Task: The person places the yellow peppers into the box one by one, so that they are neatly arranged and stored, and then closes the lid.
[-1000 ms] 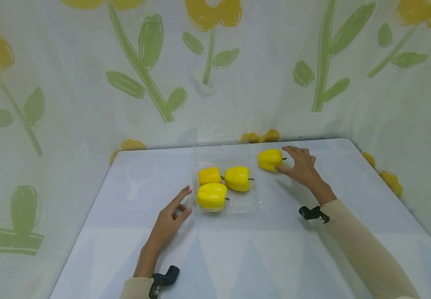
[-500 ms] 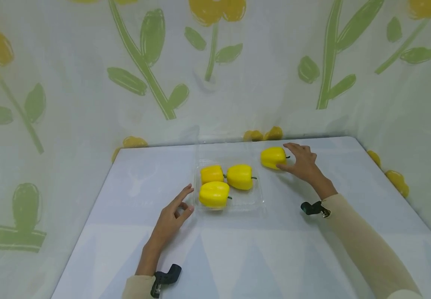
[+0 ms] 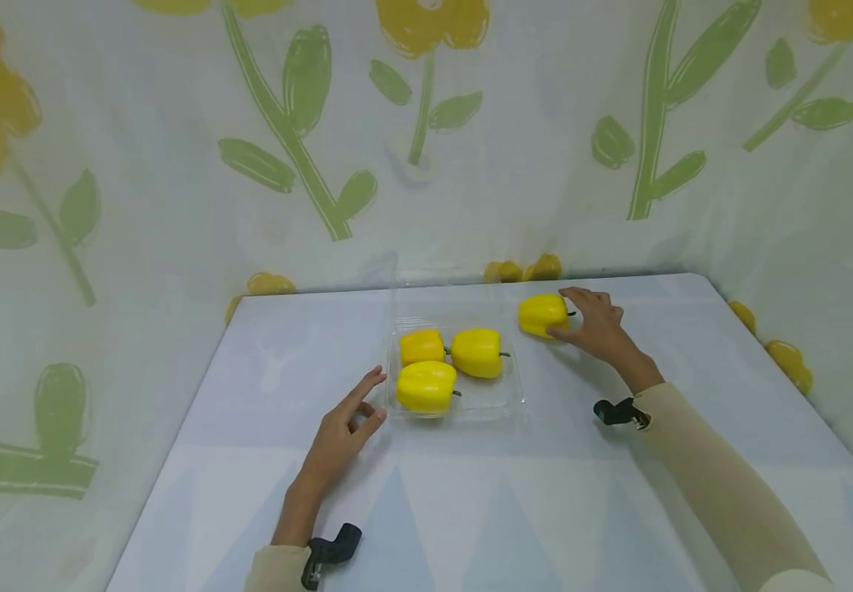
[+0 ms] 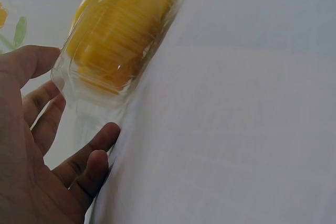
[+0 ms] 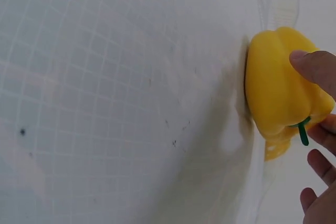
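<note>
Pinching one pepper (image 3: 540,316), right grip (image 3: 596,326); left grip (image 3: 336,434) loose at one box (image 3: 491,403) of three peppers (image 3: 426,386).

Clear container (image 4: 64,74) (left wrist view), left hand (image 4: 31,177) too, partly beyond the picture's edges.

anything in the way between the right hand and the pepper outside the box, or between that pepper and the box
Nothing visible separates the right hand from the outside pepper: its fingers curl round it. Toward the clear box, only its own right rim lies between; another pepper sits just inside.
</note>
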The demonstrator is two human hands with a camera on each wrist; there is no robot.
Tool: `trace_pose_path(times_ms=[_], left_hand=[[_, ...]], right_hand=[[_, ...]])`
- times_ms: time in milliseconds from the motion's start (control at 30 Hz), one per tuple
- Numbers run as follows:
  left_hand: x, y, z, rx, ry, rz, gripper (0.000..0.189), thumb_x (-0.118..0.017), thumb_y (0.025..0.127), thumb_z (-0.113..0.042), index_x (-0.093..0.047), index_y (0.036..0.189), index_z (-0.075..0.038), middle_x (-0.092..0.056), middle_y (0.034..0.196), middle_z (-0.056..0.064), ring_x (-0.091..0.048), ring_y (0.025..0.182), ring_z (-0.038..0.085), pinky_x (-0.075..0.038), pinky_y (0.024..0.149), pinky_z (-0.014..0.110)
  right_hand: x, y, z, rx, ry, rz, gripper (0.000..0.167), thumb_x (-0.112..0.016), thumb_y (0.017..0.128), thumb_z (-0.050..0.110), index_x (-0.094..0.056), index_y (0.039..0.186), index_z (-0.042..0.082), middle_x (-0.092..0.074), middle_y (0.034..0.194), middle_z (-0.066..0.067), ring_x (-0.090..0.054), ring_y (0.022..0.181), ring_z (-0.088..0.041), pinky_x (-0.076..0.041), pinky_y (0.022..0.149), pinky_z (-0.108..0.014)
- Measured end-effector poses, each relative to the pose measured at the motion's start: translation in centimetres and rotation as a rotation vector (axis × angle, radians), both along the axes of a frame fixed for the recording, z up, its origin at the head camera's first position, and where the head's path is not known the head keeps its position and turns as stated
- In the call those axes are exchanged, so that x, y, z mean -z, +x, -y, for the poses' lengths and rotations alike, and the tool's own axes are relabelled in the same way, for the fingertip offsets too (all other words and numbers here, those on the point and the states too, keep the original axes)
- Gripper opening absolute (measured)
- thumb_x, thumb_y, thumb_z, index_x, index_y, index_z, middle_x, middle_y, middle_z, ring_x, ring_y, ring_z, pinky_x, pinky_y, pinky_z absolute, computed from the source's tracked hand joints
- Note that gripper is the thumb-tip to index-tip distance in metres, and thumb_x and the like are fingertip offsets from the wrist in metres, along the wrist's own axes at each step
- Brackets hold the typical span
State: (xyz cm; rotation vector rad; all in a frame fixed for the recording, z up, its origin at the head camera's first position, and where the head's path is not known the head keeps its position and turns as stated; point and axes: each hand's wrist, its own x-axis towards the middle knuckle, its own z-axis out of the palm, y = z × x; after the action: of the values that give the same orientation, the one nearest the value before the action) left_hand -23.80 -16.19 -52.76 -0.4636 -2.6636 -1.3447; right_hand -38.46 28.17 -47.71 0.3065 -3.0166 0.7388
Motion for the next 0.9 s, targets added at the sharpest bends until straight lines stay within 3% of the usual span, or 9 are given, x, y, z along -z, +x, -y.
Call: trace_pose_path(times_ms=[167,367,533,900], left_hand=[[0.2,0.2,-0.2,0.005,0.01,0.001,0.056,-0.063,0.1,-0.027,-0.043,0.153,-0.026,-0.037,0.157,-0.014,-0.059,0.091,0.012,-0.046,0.062,0.024],[0.2,0.1,-0.3,0.002,0.024,-0.006,0.055,-0.063,0.1,-0.026,-0.044,0.152,-0.027,-0.037,0.156,-0.017,-0.059,0.091,0.011,-0.046,0.062,0.025],[0.1,0.1,-0.2,-0.003,0.021,0.001,0.055,-0.063,0.1,-0.028,-0.045,0.152,-0.028,-0.036,0.156,-0.019,-0.059,0.091,0.01,-0.047,0.062,0.025],[-0.1,0.0,-0.1,-0.007,0.007,0.017,0.056,-0.062,0.1,-0.029,-0.043,0.153,-0.029,-0.036,0.156,-0.018,-0.059,0.092,0.012,-0.046,0.063,0.025]], right_hand=[[0.0,0.3,-0.1,-0.002,-0.009,0.008,0.079,-0.075,0.089,0.042,-0.039,0.15,0.005,-0.032,0.155,-0.023,-0.022,0.135,-0.047,-0.017,0.098,-0.066],[-0.5,0.4,-0.1,0.007,-0.018,-0.076,0.073,-0.079,0.087,0.036,-0.047,0.143,0.002,-0.044,0.147,-0.024,-0.028,0.133,-0.045,-0.02,0.097,-0.064],[-1.0,0.7,0.2,0.029,-0.057,-0.095,0.072,-0.081,0.085,0.038,-0.05,0.14,0.003,-0.048,0.143,-0.022,-0.029,0.132,-0.043,-0.02,0.098,-0.063],[-1.7,2.7,0.3,0.033,-0.1,-0.138,0.073,-0.081,0.084,0.039,-0.052,0.139,0.002,-0.049,0.143,-0.022,-0.03,0.131,-0.042,-0.02,0.099,-0.064]])
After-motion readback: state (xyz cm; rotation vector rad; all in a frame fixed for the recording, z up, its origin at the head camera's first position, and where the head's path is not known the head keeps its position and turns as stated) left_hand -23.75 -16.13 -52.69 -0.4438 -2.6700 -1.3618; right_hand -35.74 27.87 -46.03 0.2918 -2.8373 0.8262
